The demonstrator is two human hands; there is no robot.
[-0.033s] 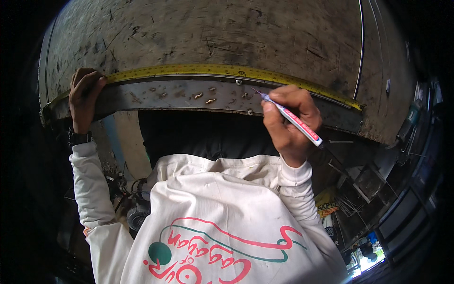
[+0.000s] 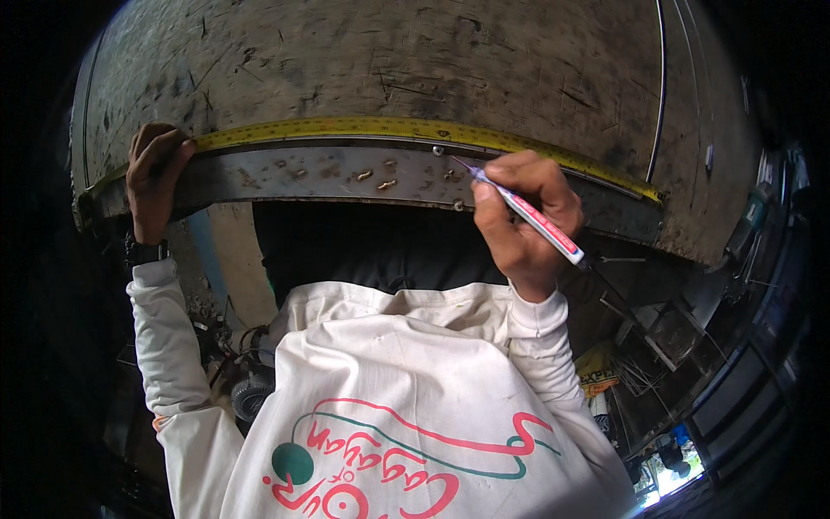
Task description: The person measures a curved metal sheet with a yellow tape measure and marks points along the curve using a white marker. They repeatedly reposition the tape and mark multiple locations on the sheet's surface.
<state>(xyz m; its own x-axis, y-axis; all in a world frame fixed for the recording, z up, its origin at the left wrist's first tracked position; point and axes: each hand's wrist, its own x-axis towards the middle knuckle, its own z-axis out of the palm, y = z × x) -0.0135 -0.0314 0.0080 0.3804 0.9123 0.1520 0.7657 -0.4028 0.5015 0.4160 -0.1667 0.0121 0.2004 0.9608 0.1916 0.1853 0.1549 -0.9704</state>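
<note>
Curling over one tape measure (image 2: 346, 127) and one metal strip (image 2: 277, 177): left hand (image 2: 152, 182), grip unclear | tape measure is edging strip's far side | two studs (image 2: 438, 150) are showing | right hand (image 2: 526, 249) is grasping one marker (image 2: 545, 225), tip pointing toward farther stud

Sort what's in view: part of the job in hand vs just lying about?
In use:
- marker, in the right hand
- yellow tape measure, left hand over its left part
- metal bar alongside

Apparently just lying about:
- long thin rod, right
- likely a wrench
- teal tool, far right
</note>
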